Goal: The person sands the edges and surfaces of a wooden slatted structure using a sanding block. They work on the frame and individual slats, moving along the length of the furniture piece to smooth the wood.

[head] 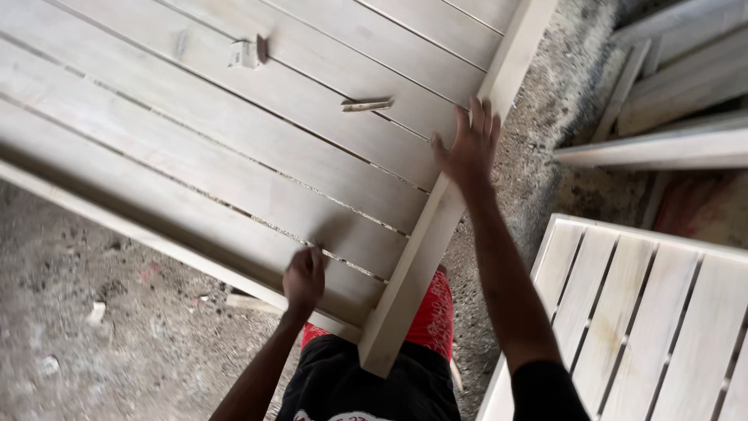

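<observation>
Slatted wooden panel (234,148) of pale boards, tilted across the upper left of the view, long axis of the boards running from upper left down toward lower right, ending at a thick cross rail (436,226) set square to them. Right hand (467,148) laid flat on that rail near the board ends, fingers (477,117) spread wide and pointing up the rail, gripping nothing. Left hand (304,279) lower and nearer the body, curled into a loose fist against the lowest board beside the panel's long edge rail (156,234); cannot tell whether anything small sits inside the fist. Rail's near end (382,351) reaching down to the red shorts (432,316), so closer to the left hand than the right. Small block (248,53) and thin stick (366,104) resting on the boards farther up, well apart from both hands. Second slatted panel (647,320) at lower right, dirt floor (93,312) below.
</observation>
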